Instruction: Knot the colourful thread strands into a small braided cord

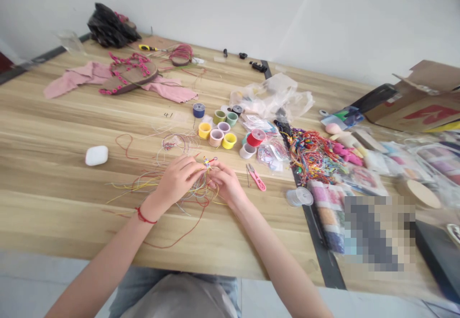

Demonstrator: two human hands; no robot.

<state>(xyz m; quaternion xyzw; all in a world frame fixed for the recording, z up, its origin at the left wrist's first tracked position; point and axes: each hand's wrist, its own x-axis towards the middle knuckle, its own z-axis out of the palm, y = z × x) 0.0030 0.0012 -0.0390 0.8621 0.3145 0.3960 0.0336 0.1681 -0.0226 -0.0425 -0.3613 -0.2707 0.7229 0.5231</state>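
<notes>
My left hand [178, 179] and my right hand [226, 183] meet over a wooden table [72, 174], fingertips pinching a small braided piece of coloured cords [208, 162] between them. Loose yellow, red and grey cords [143, 183] trail from it across the table under both hands. A red string is tied around my left wrist. Pink thread snips [257, 177] lie just right of my right hand. Several spools of thread [217, 128] stand just beyond the hands.
A white case [96, 155] lies at the left. Pink cloth and a beaded sandal [127, 74] sit at the back left near a black bag [109, 26]. Plastic bags [273, 97], a tangle of coloured cords [312, 152], bead packets and a cardboard box [420, 102] crowd the right.
</notes>
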